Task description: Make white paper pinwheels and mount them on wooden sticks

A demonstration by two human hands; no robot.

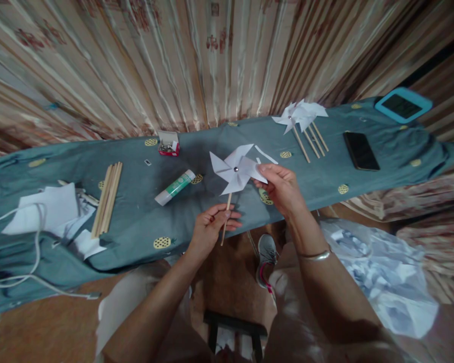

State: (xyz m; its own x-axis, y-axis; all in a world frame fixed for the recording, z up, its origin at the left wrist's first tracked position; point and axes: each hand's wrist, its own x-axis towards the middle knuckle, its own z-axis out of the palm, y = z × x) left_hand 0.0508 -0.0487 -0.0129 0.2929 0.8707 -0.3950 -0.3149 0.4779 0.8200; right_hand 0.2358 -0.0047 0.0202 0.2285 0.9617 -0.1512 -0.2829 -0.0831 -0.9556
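Observation:
A white paper pinwheel [235,170] with a metal pin at its centre is mounted on a thin wooden stick [226,222]. My left hand [211,228] pinches that stick below the wheel. My right hand [280,187] pinches the tip of the wheel's right blade. Both hands hover over the near edge of a table covered in blue-grey cloth [136,222].
On the cloth lie a glue stick [174,187], a small red box of pins [169,144], a bundle of wooden sticks [107,198], white paper sheets [49,210], finished pinwheels [301,121], a black phone [360,150] and a teal-cased tablet [403,104]. A plastic bag of paper scraps [382,275] sits at my right.

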